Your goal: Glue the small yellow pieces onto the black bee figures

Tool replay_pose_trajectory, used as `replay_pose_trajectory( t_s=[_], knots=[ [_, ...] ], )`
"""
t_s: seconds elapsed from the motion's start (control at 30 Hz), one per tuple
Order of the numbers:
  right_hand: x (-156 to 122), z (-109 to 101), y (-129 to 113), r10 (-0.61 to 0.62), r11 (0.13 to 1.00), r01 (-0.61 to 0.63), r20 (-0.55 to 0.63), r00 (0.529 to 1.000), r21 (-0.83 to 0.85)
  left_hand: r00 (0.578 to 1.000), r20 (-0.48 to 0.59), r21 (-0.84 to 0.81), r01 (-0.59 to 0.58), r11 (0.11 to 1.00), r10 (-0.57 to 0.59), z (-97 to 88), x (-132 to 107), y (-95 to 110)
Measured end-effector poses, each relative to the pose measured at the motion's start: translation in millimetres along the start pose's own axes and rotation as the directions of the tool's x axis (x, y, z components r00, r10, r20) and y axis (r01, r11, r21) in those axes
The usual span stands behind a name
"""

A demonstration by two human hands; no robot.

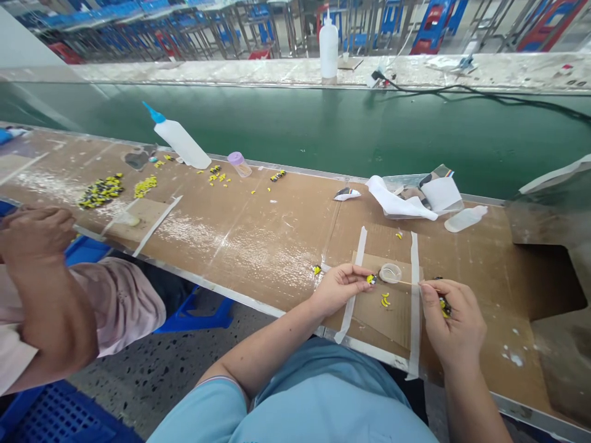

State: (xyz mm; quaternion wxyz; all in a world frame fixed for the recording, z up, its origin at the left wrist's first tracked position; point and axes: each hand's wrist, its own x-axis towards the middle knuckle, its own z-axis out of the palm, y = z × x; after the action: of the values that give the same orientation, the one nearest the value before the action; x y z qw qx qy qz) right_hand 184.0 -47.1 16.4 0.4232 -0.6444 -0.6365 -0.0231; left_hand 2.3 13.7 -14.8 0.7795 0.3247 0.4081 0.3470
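My left hand (339, 287) pinches a small yellow-and-black piece (371, 279) between thumb and fingertips, beside a small round clear dish (390, 273). In my right hand (451, 317) is a thin wooden stick (406, 283), held between thumb and finger, its far end at the dish. More yellow and black shows by the right palm; whether the hand holds it or it lies behind cannot be made out. Several small yellow curved pieces (385, 300) lie on the cardboard sheet (392, 326) between two white tape strips. Another yellow-and-black piece (316, 269) sits left of my left hand.
A plastic bag with white paper (406, 197) and a small bottle (466, 218) lie at the back right. Further left stand a lilac-lidded jar (239, 163), a blue-tipped bottle (182, 143) and a yellow-and-black pile (100, 191). A co-worker's hands (37, 231) are at far left.
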Motion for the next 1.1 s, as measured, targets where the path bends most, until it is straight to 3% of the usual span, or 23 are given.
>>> replay_pose_trajectory(
  t_s=[0.4,0.6,0.83,1.1],
  knots=[
    [-2.8,8.7,-2.1,-0.045,0.998,0.042,0.058,0.997,0.052,1.000,0.006,-0.009,0.001,1.000,-0.001,0.0,0.5,-0.6],
    [-4.6,8.0,-0.9,0.024,0.998,-0.027,0.050,0.998,0.060,1.000,0.007,-0.002,-0.010,1.000,0.010,-0.2,0.7,-1.2],
    [-3.6,7.9,-2.2,-0.024,0.997,0.022,0.029,0.999,0.069,1.000,0.024,-0.018,0.000,1.000,0.000,-0.7,0.3,0.1],
    [4.2,6.1,9.3,-0.039,0.996,0.037,-0.028,0.999,-0.081,1.000,0.010,-0.019,0.009,1.000,-0.008,0.9,-0.9,1.8]
  ],
)
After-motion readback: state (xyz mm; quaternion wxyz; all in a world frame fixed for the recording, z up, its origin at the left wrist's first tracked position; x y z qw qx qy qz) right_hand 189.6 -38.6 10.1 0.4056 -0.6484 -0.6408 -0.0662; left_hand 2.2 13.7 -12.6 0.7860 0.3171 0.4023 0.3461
